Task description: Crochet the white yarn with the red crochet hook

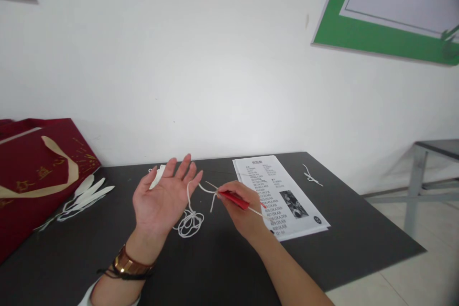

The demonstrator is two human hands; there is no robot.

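Observation:
My left hand (161,198) is raised palm up above the black table, fingers spread. White yarn (190,222) lies in a loose coil beside it, and a strand runs up by the little finger and across to my right hand. My right hand (244,205) is closed around a crochet hook (234,199) with a red grip. The thin tip of the hook points left, and a short yarn end hangs by the fingertips. Behind my left hand a white object (157,177) is partly hidden.
A printed sheet (294,201) lies right of my right hand, with a small tied piece of white yarn (311,177) beyond it. At left stand a dark red paper bag (39,167) and white leaf-shaped pieces (89,193). The black table (351,229) meets a white wall.

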